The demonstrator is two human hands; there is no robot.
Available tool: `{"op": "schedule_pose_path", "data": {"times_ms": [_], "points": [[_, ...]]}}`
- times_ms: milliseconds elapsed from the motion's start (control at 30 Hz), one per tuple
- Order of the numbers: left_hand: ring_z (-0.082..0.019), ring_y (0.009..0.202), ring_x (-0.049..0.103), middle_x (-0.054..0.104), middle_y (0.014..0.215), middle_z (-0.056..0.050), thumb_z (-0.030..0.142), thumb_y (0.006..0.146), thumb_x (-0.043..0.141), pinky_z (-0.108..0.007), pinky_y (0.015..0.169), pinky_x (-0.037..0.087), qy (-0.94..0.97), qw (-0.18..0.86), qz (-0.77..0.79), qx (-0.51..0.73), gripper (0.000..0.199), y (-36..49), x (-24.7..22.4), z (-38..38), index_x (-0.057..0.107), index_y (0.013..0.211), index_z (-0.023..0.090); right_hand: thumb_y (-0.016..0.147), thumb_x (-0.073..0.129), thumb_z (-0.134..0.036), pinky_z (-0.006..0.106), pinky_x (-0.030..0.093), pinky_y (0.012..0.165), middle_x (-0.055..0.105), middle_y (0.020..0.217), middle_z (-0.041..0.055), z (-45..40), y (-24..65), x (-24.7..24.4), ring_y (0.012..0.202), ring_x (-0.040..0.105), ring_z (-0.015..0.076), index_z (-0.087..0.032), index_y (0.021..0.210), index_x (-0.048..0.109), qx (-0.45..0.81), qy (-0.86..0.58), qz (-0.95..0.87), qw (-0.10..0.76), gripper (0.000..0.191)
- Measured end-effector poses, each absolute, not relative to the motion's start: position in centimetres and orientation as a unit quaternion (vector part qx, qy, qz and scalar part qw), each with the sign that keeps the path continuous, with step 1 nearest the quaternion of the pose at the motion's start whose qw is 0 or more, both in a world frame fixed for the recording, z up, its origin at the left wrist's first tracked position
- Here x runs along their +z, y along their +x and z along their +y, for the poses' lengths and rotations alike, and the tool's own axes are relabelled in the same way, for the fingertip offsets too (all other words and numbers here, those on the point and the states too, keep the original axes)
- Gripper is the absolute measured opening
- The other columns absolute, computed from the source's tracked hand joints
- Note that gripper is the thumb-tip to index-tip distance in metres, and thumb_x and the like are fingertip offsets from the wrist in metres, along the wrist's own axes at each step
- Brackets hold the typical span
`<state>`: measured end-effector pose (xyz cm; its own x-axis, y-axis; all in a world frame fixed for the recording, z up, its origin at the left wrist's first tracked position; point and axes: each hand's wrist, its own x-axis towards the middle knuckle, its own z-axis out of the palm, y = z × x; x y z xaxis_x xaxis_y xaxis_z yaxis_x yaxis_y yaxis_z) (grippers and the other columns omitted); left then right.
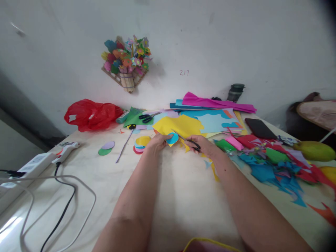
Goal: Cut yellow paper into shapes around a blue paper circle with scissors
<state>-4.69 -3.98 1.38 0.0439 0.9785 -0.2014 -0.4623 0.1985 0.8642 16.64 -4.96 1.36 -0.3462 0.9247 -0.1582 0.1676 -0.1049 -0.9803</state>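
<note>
Between the fingers of my left hand (159, 140) is a blue paper circle (172, 139) laid over yellow paper. My right hand (198, 144) grips scissors (193, 144), whose blades point up and left, beside the circle. A large yellow sheet (183, 125) lies just beyond both hands. Narrow yellow scraps (214, 171) are near my right wrist. Left of my left hand rests a small pile of round papers, yellow (143, 141) on top. Farther left, a lilac circle (108, 145) overlaps a green one (104, 152).
At the back left are a red plastic bag (91, 114) and second scissors (147, 117). Coloured sheets (210, 102) and a phone (259, 128) sit back right. Many paper scraps (273, 168) cover the right side. Power strips (33, 168) and cables (75, 189) occupy the left.
</note>
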Motion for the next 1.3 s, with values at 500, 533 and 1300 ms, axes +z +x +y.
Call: {"op": "schedule_pose_path", "data": {"times_ms": [500,533,1300], "points": [[-0.025,0.095,0.079,0.08,0.108,-0.015,-0.007,0.069,0.085,-0.027,0.08,0.065,0.316,0.652,0.43,0.539,0.063,-4.8,1.8,-4.3,0.072,0.127,0.014,0.075,0.08,-0.036,0.019,0.028,0.037,0.056,0.049,-0.0042,-4.9,16.8,1.6,0.037,0.04,0.0066,-0.017,0.083,0.068,0.577,-0.466,-0.59,0.319,0.024],[-0.025,0.095,0.079,0.08,0.107,-0.014,-0.007,0.069,0.084,-0.027,0.081,0.065,0.317,0.651,0.43,0.538,0.064,-4.9,1.8,-4.3,0.072,0.127,0.015,0.075,0.08,-0.036,0.019,0.028,0.037,0.056,0.048,-0.0044,-5.0,16.8,1.6,0.037,0.04,0.0066,-0.017,0.084,0.068,0.577,-0.467,-0.59,0.316,0.025],[-0.028,0.094,0.08,0.081,0.096,-0.011,0.0,0.065,0.092,-0.032,0.083,0.067,0.307,0.691,0.409,0.511,0.056,-5.7,1.2,-3.9,0.074,0.116,0.013,0.079,0.074,-0.043,0.02,0.026,0.036,0.053,0.047,-0.0047,-5.0,17.4,2.1,0.037,0.037,0.0068,-0.018,0.078,0.063,0.593,-0.449,-0.606,0.282,0.028]]}}
